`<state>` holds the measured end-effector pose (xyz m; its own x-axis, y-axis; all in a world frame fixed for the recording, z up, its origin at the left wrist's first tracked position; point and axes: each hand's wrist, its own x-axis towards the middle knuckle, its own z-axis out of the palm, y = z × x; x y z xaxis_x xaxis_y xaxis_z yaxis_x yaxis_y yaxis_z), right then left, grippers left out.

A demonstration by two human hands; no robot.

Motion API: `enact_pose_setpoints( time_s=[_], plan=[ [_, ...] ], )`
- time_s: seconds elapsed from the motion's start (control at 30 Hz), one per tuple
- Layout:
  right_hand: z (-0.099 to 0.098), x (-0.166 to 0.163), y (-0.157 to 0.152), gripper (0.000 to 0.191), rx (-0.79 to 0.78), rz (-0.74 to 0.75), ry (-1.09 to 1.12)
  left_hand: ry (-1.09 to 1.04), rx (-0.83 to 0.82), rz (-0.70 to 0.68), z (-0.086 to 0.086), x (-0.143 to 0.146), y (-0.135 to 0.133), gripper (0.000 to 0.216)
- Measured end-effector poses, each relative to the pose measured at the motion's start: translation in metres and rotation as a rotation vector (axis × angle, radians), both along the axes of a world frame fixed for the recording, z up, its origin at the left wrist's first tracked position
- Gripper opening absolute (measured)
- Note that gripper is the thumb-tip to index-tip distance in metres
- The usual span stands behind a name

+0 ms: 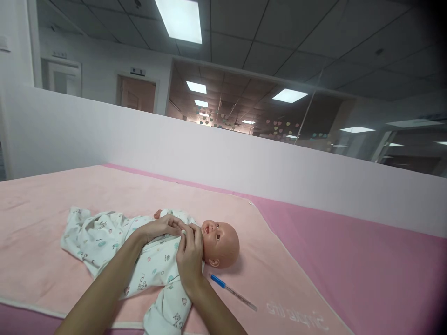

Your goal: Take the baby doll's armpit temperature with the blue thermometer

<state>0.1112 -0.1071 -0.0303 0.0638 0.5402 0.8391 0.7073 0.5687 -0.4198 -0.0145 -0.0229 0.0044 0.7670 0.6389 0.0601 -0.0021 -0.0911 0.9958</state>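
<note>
A bald baby doll (225,239) lies on its back with its head to the right, dressed in white printed baby clothes (157,263). At the chest, just below the chin, my left hand (162,227) has its fingers bent and closed on the cloth of the front. Fingertip to fingertip with it, my right hand (189,253) is curled over the collar, also closed on the cloth. The exact spot they pinch is hidden by the fingers. One sleeve (171,309) stretches toward me; a small doll hand (158,214) shows beyond my left hand.
A pen with a blue cap (233,291) lies beside the doll's head on the peach blanket (45,232). Under the blanket is a pink surface (349,251), bordered at the back by a low white wall (244,158) with glass above it.
</note>
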Motion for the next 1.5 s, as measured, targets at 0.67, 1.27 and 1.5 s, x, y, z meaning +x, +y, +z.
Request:
enact_pose_setpoints(
  time_s=[0.67, 1.27, 1.5],
  plan=[
    [0.0026, -0.0007, -0.0018, 0.034, -0.003, 0.029, 0.088, -0.108, -0.092, 0.009, 0.0000, 0.0002, -0.0054, 0.026],
    [0.0003, 0.0008, 0.0019, 0.032, 0.007, 0.038, 0.094, -0.023, -0.032, 0.091, -0.0021, 0.0036, -0.0026, 0.031],
    [-0.0009, -0.0003, 0.0035, 0.022, 0.004, 0.011, 0.202, 0.014, 0.041, 0.135, -0.0025, 0.0028, -0.0016, 0.028]
  ],
)
